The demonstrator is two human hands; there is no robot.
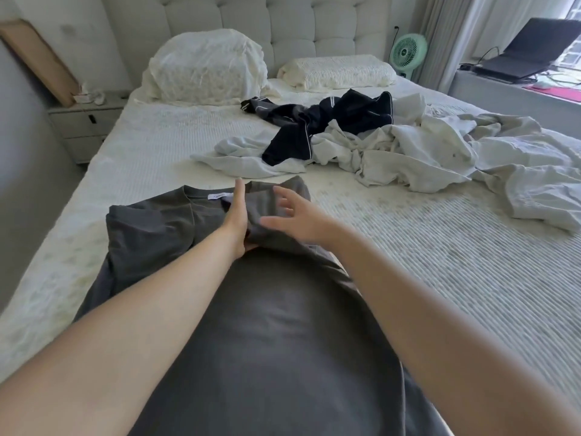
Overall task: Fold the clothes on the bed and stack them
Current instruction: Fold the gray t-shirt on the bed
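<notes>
A dark grey T-shirt [257,325] lies spread on the bed in front of me, collar and white label at the far end. Its right side is turned in over the middle. My left hand [236,215] stands on edge with straight fingers along the shirt's centre, beside the collar, pressing the fold line. My right hand [295,215] hovers just over the folded-in right shoulder with spread fingers, holding nothing. Beyond the shirt lies a heap of unfolded clothes: a navy garment with white piping [317,124] and white and pale grey garments [418,155].
The white bed [440,262] has two pillows [207,66] at the tufted headboard. A white nightstand [85,124] stands at the left. A green fan [408,53] and a laptop [528,53] on a ledge are at the right.
</notes>
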